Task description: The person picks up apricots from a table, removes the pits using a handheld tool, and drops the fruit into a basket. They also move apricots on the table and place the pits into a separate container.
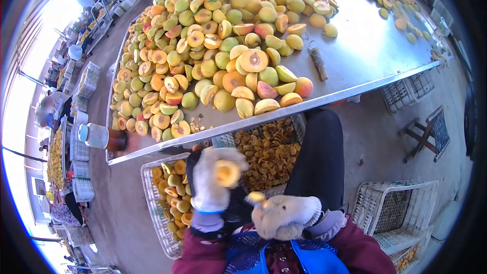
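My left hand, in a whitish work glove, is closed round a peach half whose hollow cut side shows; motion blurs both. Lower and to the right, my gloved right hand is curled closed in front of my chest. From its fingers juts a small blurred thing with a yellow tip, too smeared to name. Below my hands stands a crate of brownish pits and scraps. Left of my left hand, another crate holds peach halves.
Ahead, a metal table bears a large heap of halved peaches. On it lies a tool with a wrapped handle. A lidded bottle of brown liquid is at the left corner. White crates and a folding stool stand right.
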